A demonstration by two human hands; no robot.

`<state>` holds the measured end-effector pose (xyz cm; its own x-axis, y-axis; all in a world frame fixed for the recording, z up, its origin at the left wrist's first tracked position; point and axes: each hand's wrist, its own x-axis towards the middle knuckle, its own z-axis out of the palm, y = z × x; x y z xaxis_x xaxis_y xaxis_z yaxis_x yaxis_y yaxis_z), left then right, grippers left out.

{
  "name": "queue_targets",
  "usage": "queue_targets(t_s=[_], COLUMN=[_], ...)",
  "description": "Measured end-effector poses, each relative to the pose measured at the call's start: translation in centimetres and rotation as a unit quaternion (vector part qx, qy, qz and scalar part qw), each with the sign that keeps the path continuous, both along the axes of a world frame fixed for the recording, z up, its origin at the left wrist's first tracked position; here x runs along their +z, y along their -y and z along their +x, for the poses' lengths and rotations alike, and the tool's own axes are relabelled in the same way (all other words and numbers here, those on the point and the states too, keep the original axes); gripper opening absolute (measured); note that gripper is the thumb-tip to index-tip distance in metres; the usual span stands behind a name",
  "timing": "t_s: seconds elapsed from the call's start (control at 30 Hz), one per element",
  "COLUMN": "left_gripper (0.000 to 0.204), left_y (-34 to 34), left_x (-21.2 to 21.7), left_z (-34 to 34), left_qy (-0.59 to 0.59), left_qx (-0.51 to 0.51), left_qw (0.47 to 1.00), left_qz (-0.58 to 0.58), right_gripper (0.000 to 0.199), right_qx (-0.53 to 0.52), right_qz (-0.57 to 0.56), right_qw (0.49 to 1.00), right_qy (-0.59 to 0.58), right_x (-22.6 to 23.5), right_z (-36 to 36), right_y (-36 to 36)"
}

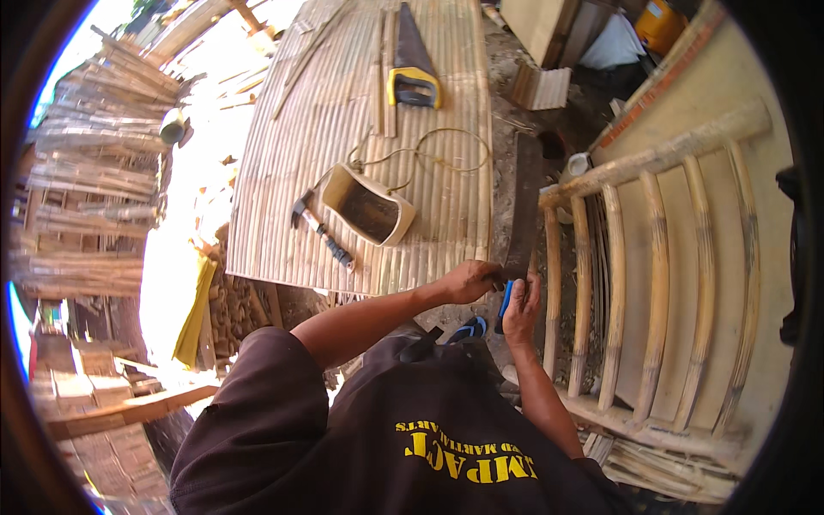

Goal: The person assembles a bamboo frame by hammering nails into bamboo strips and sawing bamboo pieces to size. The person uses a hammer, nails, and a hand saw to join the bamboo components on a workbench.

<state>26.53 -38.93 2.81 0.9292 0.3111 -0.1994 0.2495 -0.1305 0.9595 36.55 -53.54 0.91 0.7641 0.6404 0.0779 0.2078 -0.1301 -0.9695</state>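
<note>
My right hand (521, 313) is closed round the blue handle of a handsaw, whose long dark blade (522, 206) points away from me beside the table. At the near end of that blade, my left hand (472, 281) has its fingers curled on it; the fingertips are partly hidden. Both hands are just off the near right corner of a bamboo-slat table (283, 189). A second handsaw (414, 60), with a yellow and black handle, lies at the table's far end. Nearer me lie a claw hammer (322, 232) and an open pale container (399, 225) with a cord.
A bamboo frame with several rungs (657, 283) stands close on my right against a pale panel (764, 257). Thin strips (378, 77) lie on the table. Stacked bamboo (94, 180) and a yellow cloth or sheet (196, 313) are at left. A blue-strapped sandal (469, 329) shows below.
</note>
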Motion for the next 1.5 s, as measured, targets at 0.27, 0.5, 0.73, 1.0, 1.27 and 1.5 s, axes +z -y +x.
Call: queue_targets(t_s=[0.27,0.5,0.73,1.0,1.27,1.5], left_gripper=[0.066,0.052,0.054,0.054,0.044,0.040], left_y=[0.4,4.3,4.4,-4.7,-6.8,-11.3], left_x=[4.6,-0.7,-6.6,-13.4,-14.4,-14.4], left_z=[-23.7,-46.8,-56.3,-59.0,-60.4,-64.6], left_qy=[-0.057,-0.236,-0.305,-0.305,-0.330,-0.319], left_qx=[0.329,0.555,0.668,0.720,0.696,0.679], left_qw=[0.921,0.755,0.669,0.623,0.638,0.657], left_qz=[0.199,0.259,0.114,0.027,-0.012,-0.079], right_gripper=[0.032,0.046,0.044,0.048,0.039,0.028], right_qx=[0.297,0.317,0.429,0.501,0.491,0.429], right_qz=[0.125,-0.066,-0.137,-0.146,-0.183,-0.316], right_qw=[0.947,0.929,0.884,0.750,0.766,0.746], right_qy=[-0.015,-0.180,0.126,0.407,0.372,0.400], right_x=[5.2,-1.1,-8.6,-12.1,-13.3,-13.7], right_z=[-17.3,-42.7,-58.8,-68.4,-69.3,-73.9], right_y=[-14.8,-26.3,-36.8,-46.5,-47.2,-51.3])
